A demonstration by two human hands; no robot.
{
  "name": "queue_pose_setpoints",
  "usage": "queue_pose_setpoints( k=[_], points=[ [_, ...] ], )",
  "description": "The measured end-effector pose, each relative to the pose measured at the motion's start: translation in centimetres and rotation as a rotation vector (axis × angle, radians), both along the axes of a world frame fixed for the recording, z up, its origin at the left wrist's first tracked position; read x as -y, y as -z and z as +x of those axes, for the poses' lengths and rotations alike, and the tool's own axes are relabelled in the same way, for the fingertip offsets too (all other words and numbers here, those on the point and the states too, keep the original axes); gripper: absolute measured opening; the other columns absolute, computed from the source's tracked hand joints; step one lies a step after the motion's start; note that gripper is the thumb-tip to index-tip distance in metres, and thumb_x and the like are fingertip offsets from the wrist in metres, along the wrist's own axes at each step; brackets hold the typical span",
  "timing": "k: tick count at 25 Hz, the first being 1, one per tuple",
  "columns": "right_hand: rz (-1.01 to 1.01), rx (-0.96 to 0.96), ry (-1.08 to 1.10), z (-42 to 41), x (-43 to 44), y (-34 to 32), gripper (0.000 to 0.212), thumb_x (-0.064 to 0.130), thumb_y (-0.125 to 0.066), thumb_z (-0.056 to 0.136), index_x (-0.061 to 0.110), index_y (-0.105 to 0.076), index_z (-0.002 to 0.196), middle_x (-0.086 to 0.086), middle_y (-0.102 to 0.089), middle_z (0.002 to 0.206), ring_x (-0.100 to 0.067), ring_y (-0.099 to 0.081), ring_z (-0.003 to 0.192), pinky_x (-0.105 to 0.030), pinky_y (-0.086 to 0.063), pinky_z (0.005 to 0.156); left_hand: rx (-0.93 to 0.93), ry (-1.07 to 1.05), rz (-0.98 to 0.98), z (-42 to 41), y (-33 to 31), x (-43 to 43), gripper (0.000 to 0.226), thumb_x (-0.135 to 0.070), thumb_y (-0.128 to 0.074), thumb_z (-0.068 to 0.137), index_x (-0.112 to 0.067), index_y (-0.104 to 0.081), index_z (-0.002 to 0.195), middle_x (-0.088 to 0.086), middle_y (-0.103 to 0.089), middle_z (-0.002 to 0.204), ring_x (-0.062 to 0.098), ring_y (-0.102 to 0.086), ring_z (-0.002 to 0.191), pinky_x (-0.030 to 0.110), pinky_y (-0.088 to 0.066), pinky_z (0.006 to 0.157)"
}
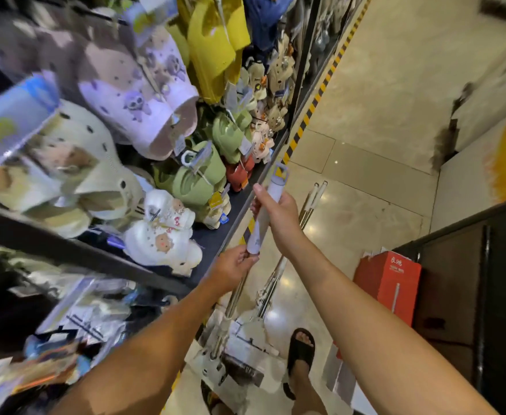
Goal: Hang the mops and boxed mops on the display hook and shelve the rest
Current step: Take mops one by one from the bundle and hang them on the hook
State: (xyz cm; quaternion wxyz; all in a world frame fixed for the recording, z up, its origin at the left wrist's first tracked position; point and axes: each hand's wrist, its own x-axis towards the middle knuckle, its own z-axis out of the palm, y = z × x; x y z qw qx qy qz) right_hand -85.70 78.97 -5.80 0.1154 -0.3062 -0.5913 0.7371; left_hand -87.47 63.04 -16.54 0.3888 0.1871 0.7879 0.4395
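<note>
The glossy beige floor (365,163) carries mops (242,342) lying near a sandalled foot (301,351), a red box (386,283) standing beside a dark cabinet (455,280), and yellow-black striped tape (314,106). The dark shelf (96,253) holds white clogs (162,235) and green clogs (197,178).

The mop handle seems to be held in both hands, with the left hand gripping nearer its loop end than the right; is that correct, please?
Not quite. The head view shows the right hand gripping the mop handle nearer its loop end, and the left hand holding it lower down. Both hands do hold it.
</note>
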Motion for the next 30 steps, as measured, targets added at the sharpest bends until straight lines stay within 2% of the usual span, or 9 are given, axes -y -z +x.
queue_pose_setpoints(
  k=[3, 5, 9, 12, 16, 19, 21, 24, 30],
  points=[
    [0.045, -0.039, 0.029, 3.7, 4.1, -2.4, 0.034, 0.031, -0.073, 0.097, 0.01, -0.058, 0.075, -0.006, -0.06, 0.067, -0.021, -0.058, 0.064, -0.036, -0.049, 0.068, 0.034, 0.02, 0.05, 3.1, -2.2, 3.5, 0.017, -0.015, -0.066, 0.102, -0.016, -0.069, 0.119, -0.011, -0.075, 0.112, -0.012, -0.067, 0.099, 0.016, -0.05, 0.092],
    [0.067, -0.026, 0.024, 5.6, 6.5, -3.9, 0.036, 0.031, -0.073, 0.097, 0.009, -0.056, 0.074, -0.007, -0.057, 0.064, -0.022, -0.057, 0.062, -0.036, -0.049, 0.067, 0.048, 0.032, 0.055, 4.6, -3.7, 5.3, 0.017, -0.012, -0.067, 0.101, -0.013, -0.07, 0.118, -0.012, -0.073, 0.109, -0.014, -0.065, 0.096, 0.006, -0.047, 0.084],
    [0.169, -0.007, -0.032, 8.8, 10.7, -7.0, 0.044, 0.036, -0.069, 0.099, 0.006, -0.056, 0.07, -0.012, -0.055, 0.064, -0.021, -0.054, 0.061, -0.035, -0.046, 0.067, 0.017, 0.014, 0.068, 6.9, -5.3, 8.8, 0.02, -0.011, -0.07, 0.098, -0.007, -0.071, 0.118, 0.001, -0.074, 0.109, 0.009, -0.067, 0.101, 0.004, -0.047, 0.077],
    [0.221, -0.032, -0.1, 10.8, 12.8, -8.3, 0.046, 0.031, -0.066, 0.102, 0.005, -0.055, 0.065, -0.008, -0.056, 0.06, -0.018, -0.053, 0.059, -0.034, -0.046, 0.068, -0.006, -0.041, 0.078, 9.2, -6.4, 10.9, 0.023, -0.008, -0.071, 0.098, -0.003, -0.071, 0.12, 0.003, -0.073, 0.107, 0.012, -0.065, 0.099, 0.007, -0.049, 0.078],
    [0.245, -0.045, -0.168, 14.1, 15.9, -9.2, 0.046, 0.022, -0.064, 0.101, 0.011, -0.052, 0.059, -0.005, -0.055, 0.056, -0.017, -0.053, 0.056, -0.035, -0.046, 0.069, -0.051, -0.115, 0.089, 13.5, -7.7, 14.2, 0.02, -0.013, -0.072, 0.098, -0.009, -0.071, 0.117, 0.008, -0.076, 0.11, 0.013, -0.067, 0.1, 0.025, -0.054, 0.089],
    [0.232, -0.112, -0.267, 17.3, 18.4, -10.6, 0.045, 0.021, -0.064, 0.099, 0.004, -0.051, 0.06, -0.013, -0.052, 0.057, -0.022, -0.05, 0.056, -0.033, -0.045, 0.065, -0.139, -0.229, 0.093, 18.0, -9.2, 17.0, 0.012, -0.014, -0.073, 0.097, -0.019, -0.072, 0.108, 0.005, -0.077, 0.102, 0.016, -0.069, 0.097, 0.025, -0.052, 0.081],
    [0.226, -0.172, -0.342, 19.3, 20.3, -12.0, 0.048, 0.025, -0.066, 0.097, 0.002, -0.049, 0.059, -0.02, -0.05, 0.057, -0.024, -0.05, 0.055, -0.034, -0.046, 0.064, -0.181, -0.299, 0.089, 20.7, -10.6, 18.7, 0.011, -0.015, -0.072, 0.097, -0.018, -0.075, 0.108, 0.007, -0.079, 0.102, 0.021, -0.073, 0.096, 0.037, -0.056, 0.086],
    [0.241, -0.214, -0.46, 22.2, 23.6, -14.0, 0.048, 0.023, -0.068, 0.097, 0.014, -0.045, 0.057, -0.007, -0.047, 0.054, -0.023, -0.048, 0.054, -0.038, -0.043, 0.064, -0.239, -0.393, 0.082, 24.9, -12.9, 21.7, 0.016, -0.022, -0.072, 0.098, -0.017, -0.075, 0.113, 0.002, -0.08, 0.104, 0.017, -0.075, 0.098, 0.047, -0.059, 0.094],
    [0.331, -0.337, -0.762, 27.3, 31.6, -18.7, 0.044, 0.034, -0.069, 0.091, 0.0, -0.054, 0.067, -0.017, -0.052, 0.062, -0.022, -0.054, 0.059, -0.04, -0.047, 0.065, -0.334, -0.658, 0.12, 32.4, -16.5, 28.3, 0.011, -0.031, -0.072, 0.092, -0.038, -0.076, 0.099, 0.0, -0.08, 0.105, 0.022, -0.074, 0.103, 0.056, -0.057, 0.097]
  ],
)
